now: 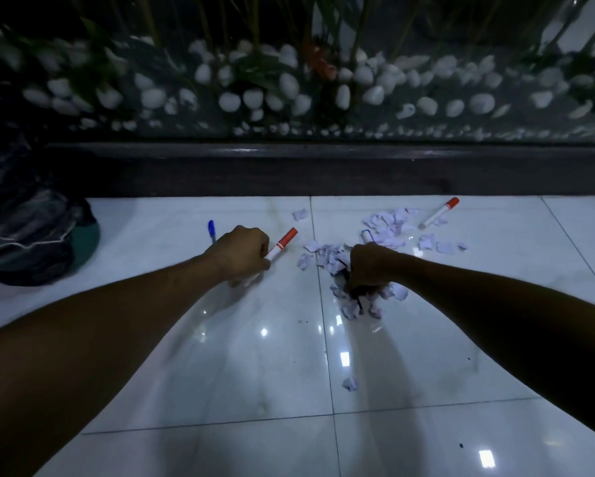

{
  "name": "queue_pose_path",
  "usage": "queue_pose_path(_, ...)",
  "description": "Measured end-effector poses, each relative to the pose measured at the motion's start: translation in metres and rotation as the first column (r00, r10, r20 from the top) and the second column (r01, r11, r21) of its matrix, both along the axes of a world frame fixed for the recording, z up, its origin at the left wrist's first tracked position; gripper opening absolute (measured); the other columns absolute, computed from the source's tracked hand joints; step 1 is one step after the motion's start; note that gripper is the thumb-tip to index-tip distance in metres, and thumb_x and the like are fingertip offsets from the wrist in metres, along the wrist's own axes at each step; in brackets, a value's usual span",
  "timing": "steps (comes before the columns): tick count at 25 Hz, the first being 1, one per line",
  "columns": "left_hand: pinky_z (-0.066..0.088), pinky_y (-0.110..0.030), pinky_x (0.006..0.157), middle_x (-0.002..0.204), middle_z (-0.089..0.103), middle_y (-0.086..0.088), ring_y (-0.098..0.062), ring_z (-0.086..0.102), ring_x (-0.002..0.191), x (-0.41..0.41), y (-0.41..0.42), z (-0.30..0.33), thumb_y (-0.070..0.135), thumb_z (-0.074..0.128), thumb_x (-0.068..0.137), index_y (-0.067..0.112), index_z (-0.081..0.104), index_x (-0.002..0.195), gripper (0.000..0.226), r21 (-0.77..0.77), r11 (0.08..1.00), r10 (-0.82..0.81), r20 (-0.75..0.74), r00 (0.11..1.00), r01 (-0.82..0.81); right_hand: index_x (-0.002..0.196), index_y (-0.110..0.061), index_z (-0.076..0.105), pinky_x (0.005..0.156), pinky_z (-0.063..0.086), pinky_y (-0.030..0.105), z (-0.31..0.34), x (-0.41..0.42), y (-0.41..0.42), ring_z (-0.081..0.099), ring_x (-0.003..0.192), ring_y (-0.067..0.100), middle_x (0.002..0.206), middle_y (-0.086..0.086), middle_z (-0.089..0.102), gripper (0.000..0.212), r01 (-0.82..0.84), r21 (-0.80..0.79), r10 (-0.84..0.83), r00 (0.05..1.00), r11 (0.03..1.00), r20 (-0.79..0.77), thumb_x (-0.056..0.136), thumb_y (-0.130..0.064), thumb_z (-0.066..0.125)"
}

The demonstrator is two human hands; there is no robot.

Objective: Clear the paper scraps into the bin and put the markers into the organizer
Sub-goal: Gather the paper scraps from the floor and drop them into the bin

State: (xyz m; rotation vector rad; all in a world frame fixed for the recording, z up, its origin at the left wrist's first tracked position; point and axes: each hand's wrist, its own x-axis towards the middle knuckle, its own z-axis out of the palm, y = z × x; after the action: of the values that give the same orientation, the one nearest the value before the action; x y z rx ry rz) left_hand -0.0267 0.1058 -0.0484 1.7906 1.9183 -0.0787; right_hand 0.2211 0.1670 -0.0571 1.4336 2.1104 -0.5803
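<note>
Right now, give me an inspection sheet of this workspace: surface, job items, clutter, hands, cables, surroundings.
Surface: glossy white tile floor, light glare, a few dark specks.
Job items: red marker lying free at far right beside the scraps; a second red marker in the left hand; blue pen beyond that hand; one stray scrap nearer the camera. No bin or organizer seen.
Clutter: dark bag at left.
Hands: left hand grips the marker; right hand closed on a bunch of scraps.
Cables: nothing seen.
Surroundings: dark ledge, white pebbles and plants behind.
</note>
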Motion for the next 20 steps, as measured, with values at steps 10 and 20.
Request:
queue_pose_path(10, 0.053, -0.029, 0.073, 0.093, 0.065, -0.007, -0.019, 0.064, 0.081, -0.035, -0.01, -0.025, 0.031, 0.075, 0.082, 0.014, 0.058, 0.094, 0.027, -0.059, 0.952, 0.3, -0.023, 0.954, -0.301, 0.092, 0.002, 0.072, 0.058, 0.057, 0.023, 0.043, -0.042, 0.022, 0.072, 0.065, 0.016, 0.077, 0.012, 0.076, 0.014, 0.225, -0.453, -0.293, 0.952, 0.862, -0.084, 0.089, -0.011, 0.069)
queue_pose_path(20, 0.045, -0.026, 0.059, 0.08, 0.059, -0.004, -0.016, 0.058, 0.068, -0.056, -0.018, -0.029, 0.029, 0.077, 0.081, 0.014, 0.053, 0.087, 0.029, -0.026, 0.929, 0.366, -0.082, 0.927, -0.369, 0.103, 0.004, 0.069, 0.078, 0.062, 0.035, 0.017, -0.121, -0.004, 0.075, 0.081, 0.026, 0.093, 0.018, 0.076, 0.029, 0.133, -0.343, -0.266, 0.887, 0.93, -0.378, 0.09, -0.022, 0.072)
